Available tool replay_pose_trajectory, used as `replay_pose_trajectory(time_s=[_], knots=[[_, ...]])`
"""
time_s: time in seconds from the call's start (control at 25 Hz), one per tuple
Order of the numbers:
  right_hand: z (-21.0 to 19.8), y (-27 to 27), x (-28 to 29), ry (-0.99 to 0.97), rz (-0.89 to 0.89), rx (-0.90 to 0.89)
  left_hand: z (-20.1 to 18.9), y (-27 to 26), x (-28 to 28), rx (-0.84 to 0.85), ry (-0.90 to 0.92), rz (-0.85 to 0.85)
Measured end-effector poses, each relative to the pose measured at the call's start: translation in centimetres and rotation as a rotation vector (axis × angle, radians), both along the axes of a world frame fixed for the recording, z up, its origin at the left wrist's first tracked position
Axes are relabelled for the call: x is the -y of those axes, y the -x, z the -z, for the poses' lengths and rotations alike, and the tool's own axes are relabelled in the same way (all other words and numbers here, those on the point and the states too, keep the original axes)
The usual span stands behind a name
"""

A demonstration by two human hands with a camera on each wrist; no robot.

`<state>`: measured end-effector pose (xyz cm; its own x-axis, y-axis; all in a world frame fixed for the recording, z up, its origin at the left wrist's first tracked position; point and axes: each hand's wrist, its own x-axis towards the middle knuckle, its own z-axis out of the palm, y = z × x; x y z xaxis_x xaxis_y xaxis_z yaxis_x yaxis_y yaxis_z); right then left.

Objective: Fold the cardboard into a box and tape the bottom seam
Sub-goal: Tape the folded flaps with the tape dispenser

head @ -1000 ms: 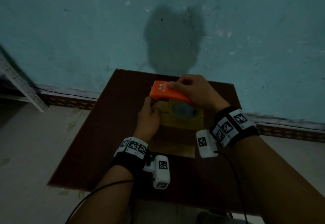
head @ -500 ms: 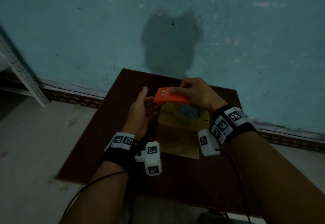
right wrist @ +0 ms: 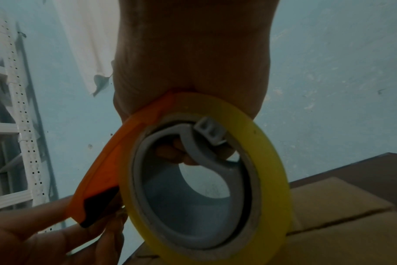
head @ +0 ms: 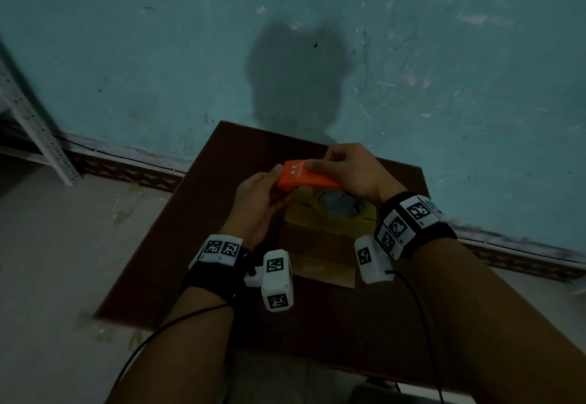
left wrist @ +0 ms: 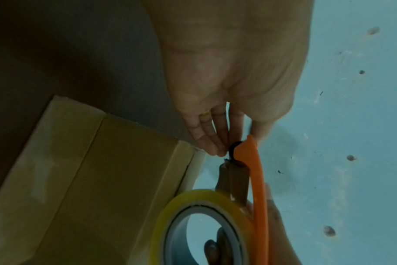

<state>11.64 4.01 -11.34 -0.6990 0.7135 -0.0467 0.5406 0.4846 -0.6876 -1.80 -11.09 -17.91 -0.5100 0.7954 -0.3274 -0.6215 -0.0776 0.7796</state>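
Right hand [head: 352,172] grips the orange tape dispenser [head: 306,176] above the cardboard box [head: 320,245]; left hand [head: 261,203] has risen, its fingertips now pinching the tape end, probably ready to draw out a strip.

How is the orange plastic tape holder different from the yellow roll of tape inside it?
The orange plastic tape holder is a flat curved strip, while the yellow roll of tape is a full ring with a grey core. The holder arcs over part of the roll's outer edge; the roll sits beneath it. The right hand grips the holder, whereas the left hand has its fingertips at the holder's front tip, not on the roll. Both are held above the brown cardboard box.
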Motion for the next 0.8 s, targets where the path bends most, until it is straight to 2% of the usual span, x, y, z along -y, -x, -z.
replay_pose_trajectory(time_s=[0.56, 0.68, 0.8], knots=[[0.07, 0.03, 0.22, -0.01, -0.001, 0.011, 0.26, 0.48, -0.32, -0.225, 0.104, -0.045], [0.01, 0.01, 0.31, 0.001, -0.003, -0.001, 0.2, 0.43, -0.34, -0.216, 0.132, -0.044], [-0.05, -0.06, 0.35, 0.012, -0.004, -0.005, 0.25, 0.08, -0.53, -0.135, 0.161, -0.045]])
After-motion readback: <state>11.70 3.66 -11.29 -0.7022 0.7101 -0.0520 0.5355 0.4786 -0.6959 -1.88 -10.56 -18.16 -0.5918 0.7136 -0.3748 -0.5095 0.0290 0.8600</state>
